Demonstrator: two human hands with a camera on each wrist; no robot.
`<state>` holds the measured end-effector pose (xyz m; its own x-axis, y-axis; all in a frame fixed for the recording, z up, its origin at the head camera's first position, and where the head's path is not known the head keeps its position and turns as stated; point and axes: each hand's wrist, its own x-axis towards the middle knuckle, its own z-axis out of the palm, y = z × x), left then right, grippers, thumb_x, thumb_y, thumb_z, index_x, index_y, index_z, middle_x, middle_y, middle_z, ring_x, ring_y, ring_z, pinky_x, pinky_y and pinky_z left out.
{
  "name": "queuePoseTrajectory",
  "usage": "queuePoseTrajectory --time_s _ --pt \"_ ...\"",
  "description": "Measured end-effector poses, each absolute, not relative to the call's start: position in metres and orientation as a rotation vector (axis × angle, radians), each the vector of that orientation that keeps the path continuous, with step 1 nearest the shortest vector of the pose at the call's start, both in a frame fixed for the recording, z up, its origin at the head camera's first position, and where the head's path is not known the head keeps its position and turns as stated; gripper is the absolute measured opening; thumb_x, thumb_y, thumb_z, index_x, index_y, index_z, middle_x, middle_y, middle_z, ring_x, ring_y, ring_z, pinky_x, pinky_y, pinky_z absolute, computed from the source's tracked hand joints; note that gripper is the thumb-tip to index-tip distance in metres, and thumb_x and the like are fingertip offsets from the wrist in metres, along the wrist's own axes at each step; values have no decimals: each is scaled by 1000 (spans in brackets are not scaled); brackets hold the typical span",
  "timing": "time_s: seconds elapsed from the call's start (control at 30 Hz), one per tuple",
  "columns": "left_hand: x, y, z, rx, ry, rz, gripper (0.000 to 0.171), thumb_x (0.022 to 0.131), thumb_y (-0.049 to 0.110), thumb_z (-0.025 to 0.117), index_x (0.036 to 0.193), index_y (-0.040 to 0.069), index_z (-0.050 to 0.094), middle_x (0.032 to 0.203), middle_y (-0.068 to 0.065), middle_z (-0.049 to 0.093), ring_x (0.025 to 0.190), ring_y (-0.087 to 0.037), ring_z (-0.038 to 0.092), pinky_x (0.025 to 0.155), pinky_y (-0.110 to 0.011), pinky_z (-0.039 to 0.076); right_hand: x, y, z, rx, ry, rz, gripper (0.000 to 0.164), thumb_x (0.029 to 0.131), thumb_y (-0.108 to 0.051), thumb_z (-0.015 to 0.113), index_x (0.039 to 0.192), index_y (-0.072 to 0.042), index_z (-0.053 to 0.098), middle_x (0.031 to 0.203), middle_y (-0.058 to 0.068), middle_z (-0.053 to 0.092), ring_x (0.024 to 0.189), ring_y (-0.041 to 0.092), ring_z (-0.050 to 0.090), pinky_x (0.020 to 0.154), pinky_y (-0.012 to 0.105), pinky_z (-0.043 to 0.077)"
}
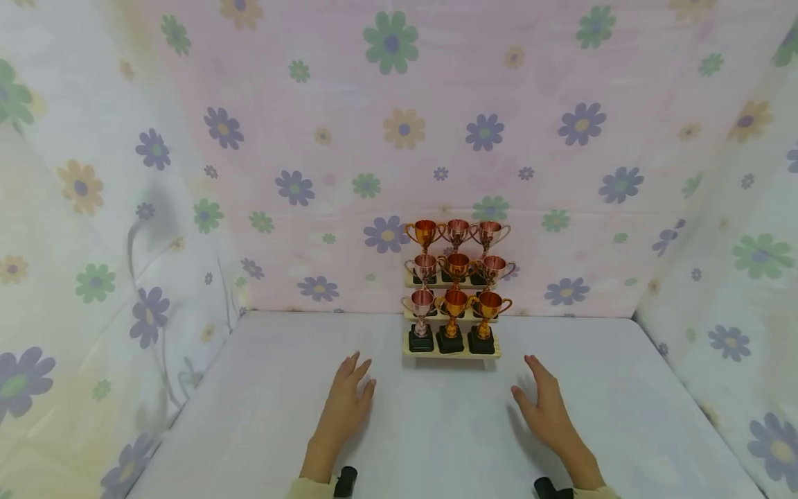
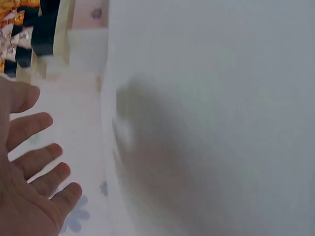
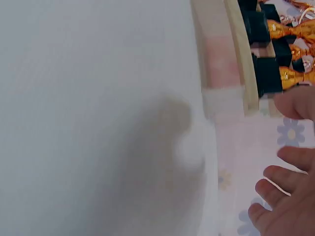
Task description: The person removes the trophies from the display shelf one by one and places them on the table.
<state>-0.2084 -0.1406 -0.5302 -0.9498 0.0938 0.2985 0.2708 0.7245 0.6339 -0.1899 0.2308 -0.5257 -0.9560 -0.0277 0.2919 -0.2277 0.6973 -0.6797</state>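
Observation:
Small trophy cups stand upright on a pale wooden tiered rack (image 1: 436,355), three to a tier, each on a black base. The front tier has a rose-pink trophy (image 1: 421,303) on the left, then a gold trophy (image 1: 454,303) and another gold trophy (image 1: 489,305). Gold and pink cups mix on the tiers behind, their bases partly hidden. My left hand (image 1: 345,404) hovers over the table left of the rack, fingers spread and holding nothing. On the other side, my right hand (image 1: 547,411) is held likewise, thumb apart from the fingers and palm bare.
A white-covered table (image 1: 268,388) lies under both hands, and their shadows fall on it. Flower-print cloth (image 1: 349,104) hangs behind the rack and along both sides. A dark band (image 1: 346,482) shows at the left wrist, with another dark band (image 1: 548,488) at the right wrist.

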Motion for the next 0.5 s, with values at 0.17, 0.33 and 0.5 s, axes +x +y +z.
queuePoseTrajectory --time_s 0.17,0.33,0.5 --pt "-215 -119 -531 -249 -2522 -1434 36 100 9 61 132 -7 61 137 -26 59 129 -45 54 106 -58 48 -202 219 -514 105 -2484 1380 61 98 -5 65 151 6 36 150 30 43 135 47 44 112 66 37" --pt "-224 -99 -520 -151 -2420 -1768 37 101 10 59 131 -12 59 127 -28 64 115 -39 65 95 -43 58 -225 209 -495 40 -2356 1623 67 97 -6 69 153 0 33 149 24 46 134 41 47 115 58 39" --pt "-241 -81 -513 40 -2333 -1988 36 102 5 56 130 -17 57 124 -32 64 110 -40 66 88 -36 61 -249 199 -482 48 -2230 1695 76 92 -6 75 155 -4 33 146 20 47 132 37 49 113 54 42"
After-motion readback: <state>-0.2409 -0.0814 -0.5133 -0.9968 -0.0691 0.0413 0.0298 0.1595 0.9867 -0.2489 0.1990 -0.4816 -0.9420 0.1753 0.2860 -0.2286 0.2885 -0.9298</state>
